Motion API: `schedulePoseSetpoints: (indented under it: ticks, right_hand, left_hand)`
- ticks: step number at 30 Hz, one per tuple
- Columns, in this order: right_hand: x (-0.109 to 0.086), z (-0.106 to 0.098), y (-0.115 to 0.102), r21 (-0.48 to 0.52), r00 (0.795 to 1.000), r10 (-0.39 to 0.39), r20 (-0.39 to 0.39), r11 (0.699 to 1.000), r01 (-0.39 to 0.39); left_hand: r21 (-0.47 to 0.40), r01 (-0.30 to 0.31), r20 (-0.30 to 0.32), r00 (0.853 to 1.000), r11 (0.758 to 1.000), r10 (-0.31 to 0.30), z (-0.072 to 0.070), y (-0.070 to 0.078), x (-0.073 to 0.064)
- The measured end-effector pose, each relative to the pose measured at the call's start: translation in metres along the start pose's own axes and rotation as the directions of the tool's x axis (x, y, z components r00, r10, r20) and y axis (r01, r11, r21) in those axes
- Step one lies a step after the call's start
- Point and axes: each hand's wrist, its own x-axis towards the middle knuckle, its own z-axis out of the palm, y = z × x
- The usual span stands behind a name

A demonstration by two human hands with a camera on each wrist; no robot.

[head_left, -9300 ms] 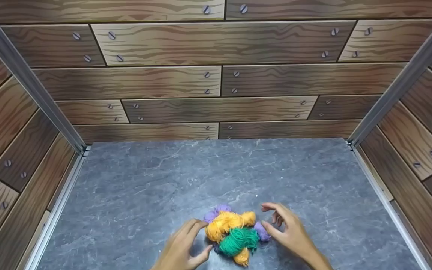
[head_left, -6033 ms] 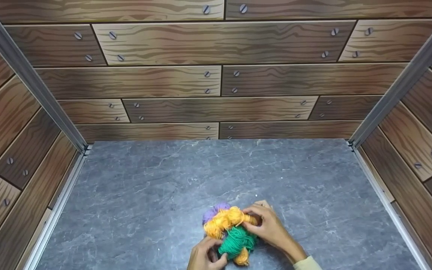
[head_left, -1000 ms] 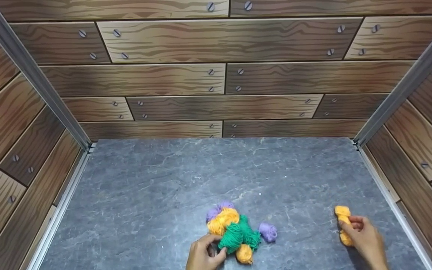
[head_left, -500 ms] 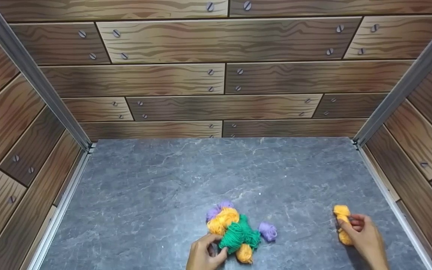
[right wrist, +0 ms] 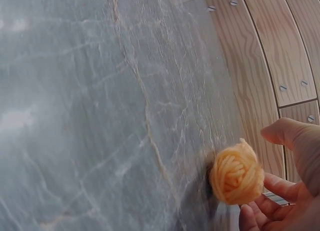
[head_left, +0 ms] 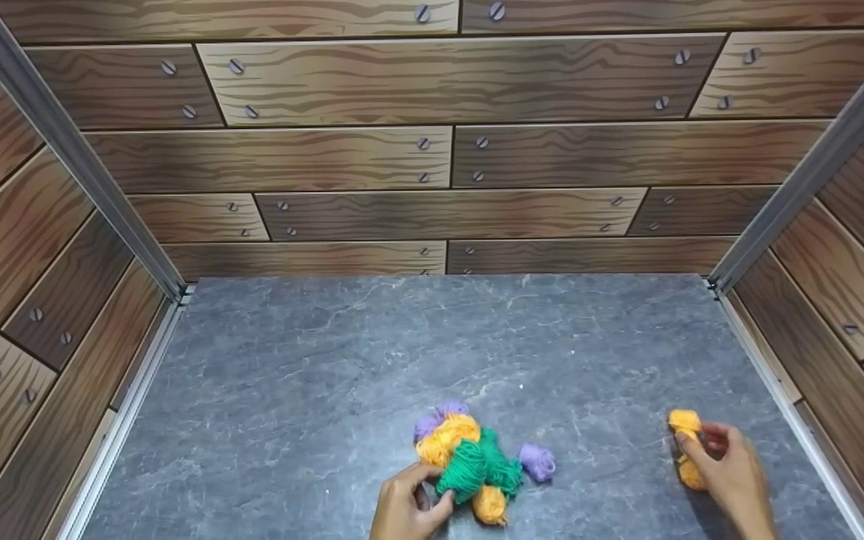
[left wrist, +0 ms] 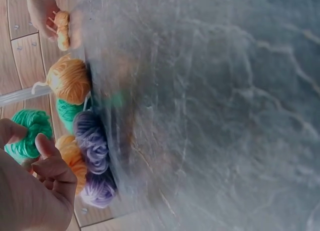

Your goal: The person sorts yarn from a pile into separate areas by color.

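In the head view my left hand (head_left: 411,501) pinches the near end of a green yarn skein (head_left: 464,471) on the pile. The left wrist view shows thumb and fingertips at the green skein (left wrist: 31,133). Well to the right, my right hand (head_left: 732,469) holds an orange yarn skein (head_left: 685,421) by its narrow middle, close over the tabletop. Seen end-on in the right wrist view, the orange skein (right wrist: 237,173) has fingers along one side and the thumb above it; its middle is hidden there.
Around the green skein lie another orange skein (head_left: 447,439), purple yarn (head_left: 427,426), more green yarn (head_left: 501,469) and an orange ball (head_left: 489,505). A purple ball (head_left: 537,462) sits right of them. Wood-patterned walls (head_left: 357,157) enclose the grey marbled table (head_left: 289,360).
My right hand has taken an orange skein off the pile and carried it right, uncovering green yarn. My left hand has come to the green skein. The last second shows almost no movement.
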Motion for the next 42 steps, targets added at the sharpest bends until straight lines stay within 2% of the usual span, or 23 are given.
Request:
schedulePoseSetpoints:
  ticks: [6,11,15,23,27,33,36,40,42]
  right_hand:
    - [-0.006,0.001,-0.008,0.024,0.997,-0.046,-0.068,0.999,0.047]
    - [-0.009,0.003,-0.013,0.058,0.983,-0.124,-0.135,0.989,0.132]
    - [-0.011,0.006,-0.018,0.077,0.974,-0.153,-0.170,0.983,0.167]
    - [-0.015,0.014,-0.029,0.074,0.966,-0.170,-0.197,0.979,0.187]
    - [-0.017,0.017,-0.037,0.112,0.963,-0.179,-0.200,0.973,0.204]
    - [-0.022,0.023,-0.050,0.206,0.970,-0.165,-0.181,0.958,0.201]
    - [-0.025,0.026,-0.054,0.214,0.969,-0.179,-0.168,0.953,0.213]
    - [-0.028,0.029,-0.059,0.184,0.962,-0.226,-0.155,0.950,0.253]
    - [-0.030,0.031,-0.062,0.184,0.957,-0.253,-0.145,0.943,0.277]
  left_hand:
    - [-0.002,-0.046,-0.026,0.999,0.999,0.046,-0.001,0.002,0.000]
    - [0.014,-0.066,-0.053,0.996,0.998,0.066,-0.004,0.004,0.000]
    - [0.015,-0.067,-0.075,0.995,0.998,0.068,-0.007,0.005,0.000]
    - [-0.014,-0.003,-0.103,0.995,1.000,0.001,-0.015,0.006,0.001]
    - [-0.019,0.024,-0.130,0.991,1.000,-0.027,-0.020,0.009,0.005]
    - [0.012,0.030,-0.219,0.975,0.999,-0.027,-0.026,0.009,0.007]
    - [0.028,-0.004,-0.272,0.962,1.000,0.011,-0.028,0.006,0.006]
    - [0.055,-0.074,-0.346,0.934,0.996,0.089,-0.030,0.000,0.008]
    - [0.060,-0.079,-0.369,0.925,0.995,0.096,-0.031,-0.002,0.008]
